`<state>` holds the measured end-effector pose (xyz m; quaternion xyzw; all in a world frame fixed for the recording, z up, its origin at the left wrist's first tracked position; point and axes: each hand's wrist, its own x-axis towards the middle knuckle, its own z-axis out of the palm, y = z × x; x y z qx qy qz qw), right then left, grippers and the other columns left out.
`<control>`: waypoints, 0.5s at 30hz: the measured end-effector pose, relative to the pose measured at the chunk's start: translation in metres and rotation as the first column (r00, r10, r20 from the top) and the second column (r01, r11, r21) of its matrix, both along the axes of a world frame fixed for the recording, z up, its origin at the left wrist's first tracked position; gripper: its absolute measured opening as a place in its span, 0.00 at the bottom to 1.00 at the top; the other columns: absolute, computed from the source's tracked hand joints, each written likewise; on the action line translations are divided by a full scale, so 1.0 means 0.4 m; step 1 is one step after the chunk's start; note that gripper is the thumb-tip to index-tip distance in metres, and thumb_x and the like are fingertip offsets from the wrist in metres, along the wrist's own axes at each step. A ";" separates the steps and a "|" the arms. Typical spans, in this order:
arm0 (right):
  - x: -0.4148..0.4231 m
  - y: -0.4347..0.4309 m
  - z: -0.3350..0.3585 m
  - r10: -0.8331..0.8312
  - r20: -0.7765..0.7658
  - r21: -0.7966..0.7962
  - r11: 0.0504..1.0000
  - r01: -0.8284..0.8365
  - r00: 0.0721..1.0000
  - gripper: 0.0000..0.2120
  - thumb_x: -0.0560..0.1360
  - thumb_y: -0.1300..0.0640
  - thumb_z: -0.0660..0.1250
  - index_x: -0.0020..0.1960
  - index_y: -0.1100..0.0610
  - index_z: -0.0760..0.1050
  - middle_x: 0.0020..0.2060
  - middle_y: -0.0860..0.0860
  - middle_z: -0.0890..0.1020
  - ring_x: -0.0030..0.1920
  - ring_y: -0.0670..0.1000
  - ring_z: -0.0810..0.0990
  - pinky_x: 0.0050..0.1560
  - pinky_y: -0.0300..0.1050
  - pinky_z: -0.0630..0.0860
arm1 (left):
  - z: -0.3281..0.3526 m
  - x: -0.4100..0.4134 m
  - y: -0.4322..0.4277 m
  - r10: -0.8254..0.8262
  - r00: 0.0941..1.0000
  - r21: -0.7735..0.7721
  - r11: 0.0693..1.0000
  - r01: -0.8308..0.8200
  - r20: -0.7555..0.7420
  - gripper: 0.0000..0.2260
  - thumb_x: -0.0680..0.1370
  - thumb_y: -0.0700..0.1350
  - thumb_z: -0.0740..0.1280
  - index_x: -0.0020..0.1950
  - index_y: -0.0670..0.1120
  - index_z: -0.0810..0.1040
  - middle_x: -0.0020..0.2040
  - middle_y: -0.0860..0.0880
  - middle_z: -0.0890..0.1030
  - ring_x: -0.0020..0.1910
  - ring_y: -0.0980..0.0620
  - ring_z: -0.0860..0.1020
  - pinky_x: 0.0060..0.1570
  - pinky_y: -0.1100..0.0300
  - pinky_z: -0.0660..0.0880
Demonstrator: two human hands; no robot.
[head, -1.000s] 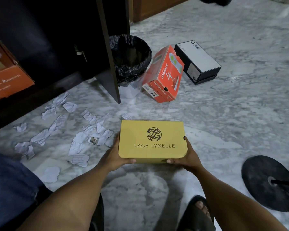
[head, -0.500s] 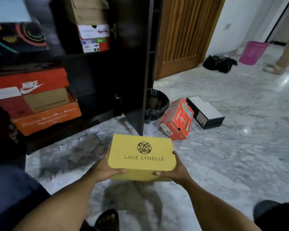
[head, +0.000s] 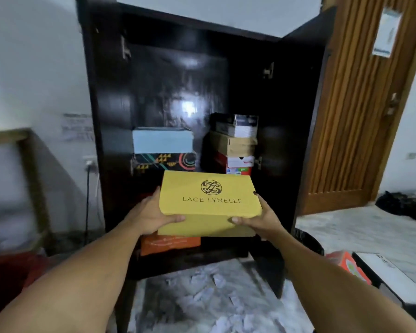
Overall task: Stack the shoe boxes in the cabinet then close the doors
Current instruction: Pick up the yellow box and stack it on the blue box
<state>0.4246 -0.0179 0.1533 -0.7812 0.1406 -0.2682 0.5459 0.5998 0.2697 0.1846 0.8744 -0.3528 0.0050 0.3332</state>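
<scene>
Marble floor (head: pixel 346 227) runs up to the dark cabinet (head: pixel 111 131), whose right door (head: pixel 305 116) is swung open. I hold the yellow box (head: pixel 209 200) level before the opening, with left hand (head: pixel 149 216) and right hand (head: pixel 262 221) gripping its short ends, fingers wrapped round and thumbs on the front wall. Recommended: raise it and seat it squarely on the blue box (head: pixel 162 140), edges aligned. The right stack (head: pixel 235 145) stands taller. Paper scraps (head: pixel 202 292) litter the floor below; an orange box (head: pixel 346 263) and a white-topped box (head: pixel 382 272) wait beside the door.
</scene>
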 end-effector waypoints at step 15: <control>0.549 -0.114 0.432 -0.089 0.362 -0.064 0.991 0.120 0.928 0.27 0.70 0.49 0.78 0.61 0.51 0.65 0.55 0.51 0.76 0.57 0.56 0.78 0.55 0.58 0.80 | 0.436 0.431 -0.112 0.358 0.911 -0.390 0.883 -0.260 0.204 0.29 0.65 0.69 0.73 0.59 0.53 0.78 0.53 0.46 0.77 0.44 0.41 0.81 0.45 0.47 0.82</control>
